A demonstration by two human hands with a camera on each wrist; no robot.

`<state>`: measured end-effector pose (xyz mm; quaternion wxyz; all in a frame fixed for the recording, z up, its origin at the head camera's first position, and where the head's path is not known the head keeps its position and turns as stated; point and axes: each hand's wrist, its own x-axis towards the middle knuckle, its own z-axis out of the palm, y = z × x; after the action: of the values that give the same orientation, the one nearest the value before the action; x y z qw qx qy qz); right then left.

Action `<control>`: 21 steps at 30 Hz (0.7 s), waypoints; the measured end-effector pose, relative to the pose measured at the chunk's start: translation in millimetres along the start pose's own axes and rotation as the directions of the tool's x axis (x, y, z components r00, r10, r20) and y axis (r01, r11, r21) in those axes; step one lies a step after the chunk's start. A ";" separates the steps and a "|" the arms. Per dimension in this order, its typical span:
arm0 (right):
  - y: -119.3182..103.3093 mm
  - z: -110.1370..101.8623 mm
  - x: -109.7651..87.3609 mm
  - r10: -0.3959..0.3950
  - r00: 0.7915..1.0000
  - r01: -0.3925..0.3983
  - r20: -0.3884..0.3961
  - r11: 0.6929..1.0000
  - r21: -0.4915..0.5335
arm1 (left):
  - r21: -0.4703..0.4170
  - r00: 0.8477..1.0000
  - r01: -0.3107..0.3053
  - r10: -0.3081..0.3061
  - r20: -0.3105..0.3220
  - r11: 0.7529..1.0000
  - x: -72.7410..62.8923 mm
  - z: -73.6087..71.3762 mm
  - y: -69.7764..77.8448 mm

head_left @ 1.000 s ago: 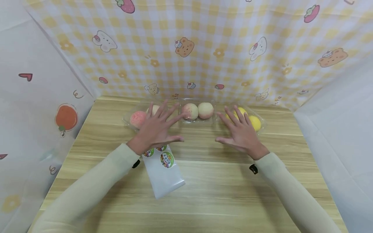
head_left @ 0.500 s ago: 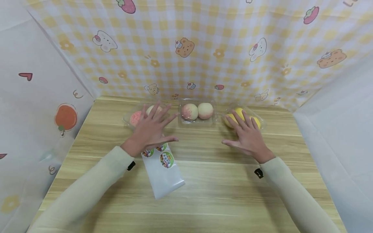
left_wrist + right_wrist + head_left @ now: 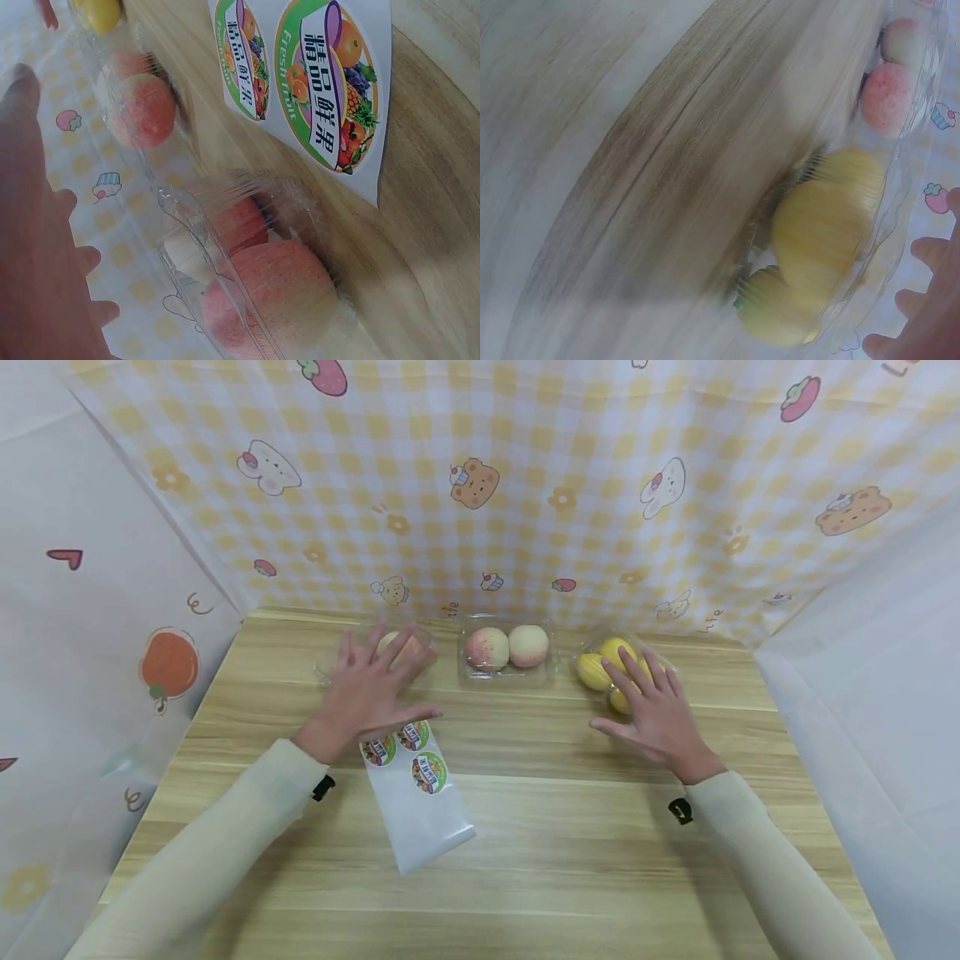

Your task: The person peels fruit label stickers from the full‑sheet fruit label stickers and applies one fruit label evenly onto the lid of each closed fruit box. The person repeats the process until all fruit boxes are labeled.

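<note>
My left hand [image 3: 362,697], fingers spread, hovers over a clear plastic box [image 3: 289,289] of peaches at the table's left. The left wrist view shows a gap between that hand and the box lid. Over on the right, my right hand [image 3: 660,714] is spread above a clear box holding yellow lemons [image 3: 592,672], covering part of it. The right wrist view has its fingertips apart from the lemon box. Between the hands stands a third clear box with two pink-and-cream peaches [image 3: 488,649]. Neither hand holds anything.
A white sheet [image 3: 423,827] with several round fruit stickers [image 3: 429,773] lies on the wooden table [image 3: 570,860], near the left wrist. Behind the boxes hangs a yellow checked cloth [image 3: 525,527]. White cloth walls flank the table.
Both hands have drawn apart and slightly back, the left one leftward and the right one rightward. More lemons and more of the stickers now show. The boxes stay put.
</note>
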<state>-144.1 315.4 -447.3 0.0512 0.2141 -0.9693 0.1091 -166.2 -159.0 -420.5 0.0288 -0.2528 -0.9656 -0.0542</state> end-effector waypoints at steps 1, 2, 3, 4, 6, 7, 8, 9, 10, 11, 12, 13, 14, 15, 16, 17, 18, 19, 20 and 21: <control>0.2 0.1 -0.2 0.006 1.000 -0.006 0.004 1.000 0.005 | -0.011 1.000 0.005 -0.005 -0.007 1.000 -0.8 -0.4 -0.4; 0.5 0.2 -0.4 0.012 1.000 -0.012 0.006 1.000 0.008 | -0.020 1.000 0.011 -0.011 -0.011 1.000 -1.5 -0.6 -0.7; 0.8 0.6 -0.4 0.016 1.000 -0.016 0.007 1.000 0.009 | -0.027 1.000 0.016 -0.017 -0.015 1.000 -2.1 -0.7 -0.7; 0.7 0.7 -0.3 0.020 1.000 -0.020 0.007 1.000 0.011 | -0.033 1.000 0.020 -0.021 -0.016 0.999 -2.7 -0.9 -0.4; 0.7 1.7 0.2 0.023 1.000 -0.023 0.000 1.000 0.017 | -0.049 1.000 0.028 -0.029 -0.012 0.998 -3.9 -1.2 1.2; 0.2 2.2 0.6 0.024 1.000 -0.023 -0.006 0.999 0.023 | -0.056 0.999 0.030 -0.031 -0.016 0.998 -4.4 -1.1 2.4; -0.3 2.9 1.1 0.021 1.000 -0.021 -0.013 0.999 0.029 | -0.064 0.999 0.032 -0.033 -0.019 0.997 -4.6 -0.7 3.8; -1.0 3.9 2.2 0.021 1.000 -0.020 -0.022 0.999 0.039 | -0.079 0.999 0.031 -0.033 -0.027 0.996 -5.1 -0.7 5.6; -1.9 4.7 3.1 0.018 0.999 -0.016 -0.031 0.999 0.051 | -0.096 0.999 0.025 -0.029 -0.038 0.995 -5.7 -0.7 7.7; -3.2 5.6 4.1 0.014 0.999 -0.012 -0.040 0.998 0.066 | -0.118 0.998 0.020 -0.026 -0.053 0.993 -5.9 -0.4 10.0; -4.4 6.7 5.3 0.011 0.999 -0.007 -0.051 0.997 0.082 | -0.143 0.997 0.010 -0.021 -0.074 0.990 -6.0 -0.1 12.4; -6.2 7.4 6.5 0.007 0.998 -0.001 -0.060 0.995 0.099 | -0.166 0.995 -0.005 -0.012 -0.103 0.986 -5.7 0.2 14.9; -8.1 8.3 7.9 0.002 0.997 0.006 -0.072 0.993 0.117 | -0.193 0.991 -0.022 -0.004 -0.132 0.981 -5.3 0.3 17.8; -10.2 9.1 9.3 0.001 0.996 0.011 -0.085 0.990 0.140 | -0.222 0.986 -0.042 0.004 -0.165 0.974 -5.1 0.2 20.9; -13.2 9.5 10.6 0.000 0.995 0.017 -0.099 0.986 0.165 | -0.244 0.980 -0.061 0.012 -0.197 0.968 -4.3 0.5 24.1; -16.2 10.2 11.9 0.000 0.993 0.022 -0.115 0.980 0.195 | -0.267 0.975 -0.075 0.014 -0.222 0.961 -3.4 0.5 27.7; -19.6 10.4 13.1 0.006 0.992 0.022 -0.126 0.974 0.225 | -0.293 0.968 -0.092 0.017 -0.249 0.952 -2.6 0.8 31.2; -23.8 10.2 14.4 0.015 0.991 0.021 -0.136 0.966 0.260 | -0.318 0.963 -0.103 0.014 -0.270 0.943 -1.5 1.8 34.7; -27.9 10.4 15.6 0.023 0.988 0.023 -0.154 0.955 0.294 | -0.350 0.959 -0.111 0.007 -0.285 0.930 -0.2 2.6 38.1; -32.3 10.5 16.8 0.035 0.985 0.024 -0.172 0.944 0.329 | -0.386 0.955 -0.119 0.000 -0.295 0.915 0.9 3.5 41.5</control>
<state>-146.1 277.6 -448.9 0.0994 0.2066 -0.9298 0.2881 -146.7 -122.2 -420.1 0.1189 -0.2721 -0.9112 -0.2854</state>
